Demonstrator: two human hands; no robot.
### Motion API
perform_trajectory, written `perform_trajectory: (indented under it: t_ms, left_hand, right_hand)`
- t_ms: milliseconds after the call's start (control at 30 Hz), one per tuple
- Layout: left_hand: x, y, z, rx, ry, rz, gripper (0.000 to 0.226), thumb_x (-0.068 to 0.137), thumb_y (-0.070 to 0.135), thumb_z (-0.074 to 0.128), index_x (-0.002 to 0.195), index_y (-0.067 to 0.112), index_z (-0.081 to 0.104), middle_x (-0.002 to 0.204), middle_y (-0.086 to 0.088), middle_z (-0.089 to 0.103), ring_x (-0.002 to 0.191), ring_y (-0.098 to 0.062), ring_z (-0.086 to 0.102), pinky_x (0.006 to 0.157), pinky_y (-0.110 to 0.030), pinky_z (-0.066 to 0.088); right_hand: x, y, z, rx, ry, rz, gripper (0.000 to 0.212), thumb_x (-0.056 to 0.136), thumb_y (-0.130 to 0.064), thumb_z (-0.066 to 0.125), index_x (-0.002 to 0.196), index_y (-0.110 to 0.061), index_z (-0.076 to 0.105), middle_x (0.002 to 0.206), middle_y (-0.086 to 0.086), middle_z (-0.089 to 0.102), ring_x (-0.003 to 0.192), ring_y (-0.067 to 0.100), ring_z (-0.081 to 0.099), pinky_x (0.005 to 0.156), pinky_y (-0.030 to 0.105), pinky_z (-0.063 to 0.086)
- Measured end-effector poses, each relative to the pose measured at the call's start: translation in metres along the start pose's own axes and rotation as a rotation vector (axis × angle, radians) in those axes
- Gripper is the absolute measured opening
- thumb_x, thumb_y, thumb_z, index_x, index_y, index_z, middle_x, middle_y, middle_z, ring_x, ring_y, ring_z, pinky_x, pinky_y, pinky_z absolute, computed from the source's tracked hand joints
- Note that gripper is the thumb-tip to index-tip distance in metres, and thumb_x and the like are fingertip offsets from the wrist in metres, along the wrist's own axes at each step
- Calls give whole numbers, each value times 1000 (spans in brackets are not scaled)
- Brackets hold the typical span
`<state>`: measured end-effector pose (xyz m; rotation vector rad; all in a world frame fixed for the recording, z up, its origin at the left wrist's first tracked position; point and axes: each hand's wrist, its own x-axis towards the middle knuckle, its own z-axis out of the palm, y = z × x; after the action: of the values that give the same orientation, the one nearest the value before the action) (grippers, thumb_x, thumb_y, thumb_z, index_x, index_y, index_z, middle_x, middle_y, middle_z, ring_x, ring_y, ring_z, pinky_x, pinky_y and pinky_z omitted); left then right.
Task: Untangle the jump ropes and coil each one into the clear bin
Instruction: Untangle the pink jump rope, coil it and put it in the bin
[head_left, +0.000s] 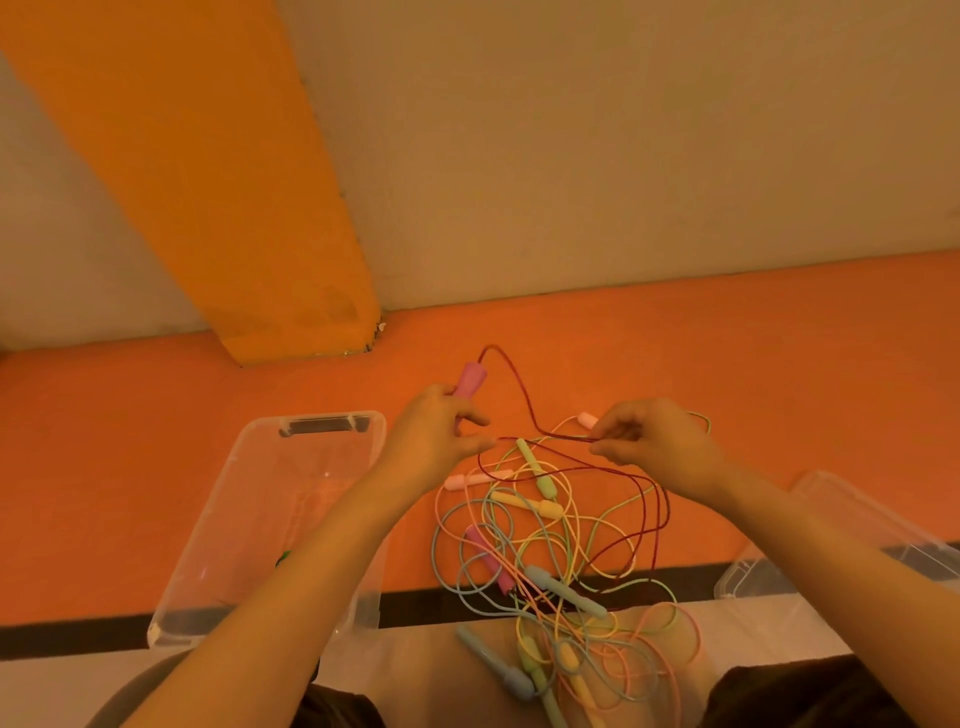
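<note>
Left hand (436, 436) grips pink handle (470, 380) of dark red rope (524, 395). Right hand (649, 441) pinches that rope above the tangled pile (550, 561). Clear bin (234, 483) at left.

An orange floor (727, 338) fills the middle. A beige wall (571, 130) rises at twelve o'clock, crossed at ten o'clock by an orange pillar (208, 182). A black stripe (62, 636) runs at eight o'clock.

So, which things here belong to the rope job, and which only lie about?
For the job:
- dark red rope, held by left hand and right hand
- tangled ropes
- clear bin

Lying about:
- second clear container
</note>
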<state>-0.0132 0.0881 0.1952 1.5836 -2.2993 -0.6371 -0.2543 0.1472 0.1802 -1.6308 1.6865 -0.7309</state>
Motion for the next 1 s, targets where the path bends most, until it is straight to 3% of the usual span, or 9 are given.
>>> perform_trajectory:
  t_ms: [100, 200, 400, 567, 633, 833, 1000]
  left_hand:
    - [-1, 15, 10, -41, -28, 67, 35, 81, 33, 73, 114, 21, 69, 135, -5, 44, 111, -20, 53, 82, -21, 34]
    - [0, 24, 19, -70, -34, 120, 39, 82, 32, 73, 119, 22, 66, 136, -6, 42, 121, -20, 48, 92, -24, 36]
    - [2, 28, 23, -109, -20, 178, 17, 85, 24, 71, 97, 15, 75, 130, -9, 46, 122, -21, 46, 90, -26, 36]
    - [7, 19, 17, -109, 52, 106, 18, 85, 24, 70, 96, 11, 75, 128, -11, 49, 121, -22, 47, 88, -26, 35]
    - [11, 11, 9, -140, 94, 37, 17, 85, 24, 70, 96, 12, 75, 125, -10, 51, 118, -22, 48, 84, -23, 34]
    - [21, -15, -6, -161, 183, -101, 11, 84, 26, 72, 89, 17, 73, 110, -12, 58, 107, -26, 52, 84, -29, 38]
    - [20, -18, -8, -101, 170, -83, 16, 82, 25, 73, 92, 13, 74, 96, -8, 60, 98, -23, 53, 75, -30, 36]
  right_hand:
    - [4, -12, 8, 6, 10, -45, 7, 82, -11, 72, 88, -9, 70, 72, 2, 64, 61, 11, 56, 55, 14, 43]
    - [6, -22, 14, -9, 8, -88, 7, 83, -12, 72, 88, -9, 71, 69, -3, 63, 58, 5, 56, 53, 11, 42]
    - [6, -27, 18, 32, -20, -110, 7, 83, -15, 72, 89, -10, 70, 69, -6, 63, 56, -6, 55, 53, 10, 42]
    - [4, -14, 12, 8, -66, -56, 12, 83, -13, 72, 94, -11, 68, 80, 8, 70, 67, 14, 64, 64, 29, 51]
    - [1, -7, 7, 20, -70, -39, 11, 83, -12, 71, 94, -11, 68, 83, 8, 71, 69, 14, 65, 69, 33, 53]
    - [-6, 9, -9, 79, -30, 35, 9, 85, -7, 69, 91, -13, 66, 81, 11, 70, 68, 13, 65, 70, 30, 54]
    - [-8, 14, -16, 126, 26, 17, 8, 86, -10, 67, 86, -17, 68, 80, 9, 70, 64, 7, 65, 64, 19, 55]
